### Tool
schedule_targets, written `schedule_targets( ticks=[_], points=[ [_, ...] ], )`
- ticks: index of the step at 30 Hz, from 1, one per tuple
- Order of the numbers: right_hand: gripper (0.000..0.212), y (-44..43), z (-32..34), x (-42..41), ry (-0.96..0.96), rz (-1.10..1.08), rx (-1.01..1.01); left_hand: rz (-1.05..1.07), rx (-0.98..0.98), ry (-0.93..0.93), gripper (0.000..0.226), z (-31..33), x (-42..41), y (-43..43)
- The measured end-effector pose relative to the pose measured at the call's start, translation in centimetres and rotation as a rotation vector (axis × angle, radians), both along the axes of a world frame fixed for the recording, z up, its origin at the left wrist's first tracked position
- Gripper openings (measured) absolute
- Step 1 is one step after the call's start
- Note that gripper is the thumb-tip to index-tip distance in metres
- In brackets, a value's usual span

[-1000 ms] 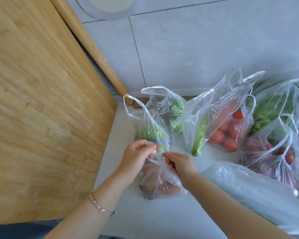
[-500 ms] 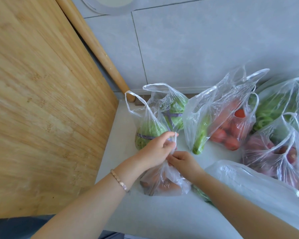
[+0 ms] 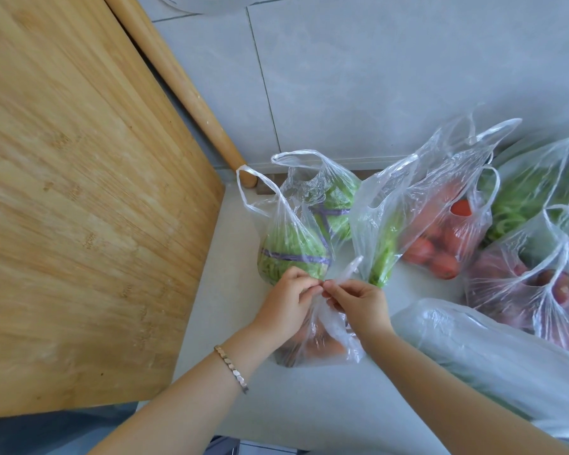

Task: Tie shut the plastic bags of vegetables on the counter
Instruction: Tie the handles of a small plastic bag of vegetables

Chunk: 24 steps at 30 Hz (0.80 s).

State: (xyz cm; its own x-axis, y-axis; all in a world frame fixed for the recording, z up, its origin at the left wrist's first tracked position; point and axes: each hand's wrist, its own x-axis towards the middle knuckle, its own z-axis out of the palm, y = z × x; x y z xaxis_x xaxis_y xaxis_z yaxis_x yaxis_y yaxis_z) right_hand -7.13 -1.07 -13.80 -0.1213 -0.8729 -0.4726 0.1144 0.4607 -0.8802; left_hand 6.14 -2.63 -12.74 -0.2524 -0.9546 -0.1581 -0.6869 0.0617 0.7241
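Left hand (image 3: 288, 298) and right hand (image 3: 358, 298) each pinch a handle of the near bag (image 3: 322, 339); suggest drawing both ends apart evenly, knot seated low

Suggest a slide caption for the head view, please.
Left hand and right hand pinch the top of the orange-vegetable bag on the counter.

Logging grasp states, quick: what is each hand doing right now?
Left hand: pinching the front bag at its top.
Right hand: pinching the same bag's top.
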Motion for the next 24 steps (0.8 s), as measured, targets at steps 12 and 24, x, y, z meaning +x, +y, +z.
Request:
schedule_targets(
  ticks=[12,24],
  points=[
    [0.027,0.2,-0.7,0.2,0.122,-0.036,-0.004,0.090,0.164,0.167,0.027,0.3,-1.0,0.8],
    [0.034,0.5,0.2,-0.2,0.071,-0.065,0.082,0.187,0.235,0.136,0.021,0.1,-0.9,0.3]
  ],
)
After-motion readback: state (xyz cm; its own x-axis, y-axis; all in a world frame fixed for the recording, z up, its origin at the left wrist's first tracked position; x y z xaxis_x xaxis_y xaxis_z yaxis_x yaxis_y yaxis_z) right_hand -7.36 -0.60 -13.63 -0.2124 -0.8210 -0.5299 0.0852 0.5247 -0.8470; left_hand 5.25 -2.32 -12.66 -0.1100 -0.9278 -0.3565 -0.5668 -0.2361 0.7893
